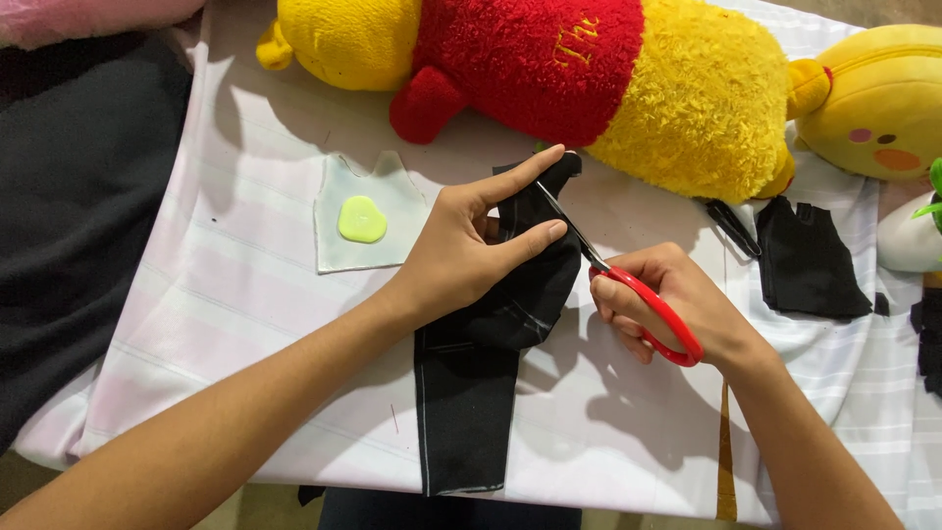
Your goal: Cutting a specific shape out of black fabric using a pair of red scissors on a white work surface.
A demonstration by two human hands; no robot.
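Black woven cloth (471, 383), a long limp strip, is pinched by the left hand (461, 250) while the right hand (677, 304), at three o'clock, grips red-handled scissors (628, 290) whose blades bite its edge.

Scissors (628, 285) blades partly buried in black cloth (481, 363), tips unseen; handle loops mostly covered by right hand (667, 304) fingers. Cloth's middle hidden under left hand (461, 250). Yellow-and-red plush (549, 69) cut off by top edge, head unseen. Second yellow plush (883, 98) cropped at right edge. White thing (908, 236) and dark scrap (927, 339) at right edge cropped, unidentifiable. Small black tool (731, 226) beside cut piece (810, 260) too small to tell
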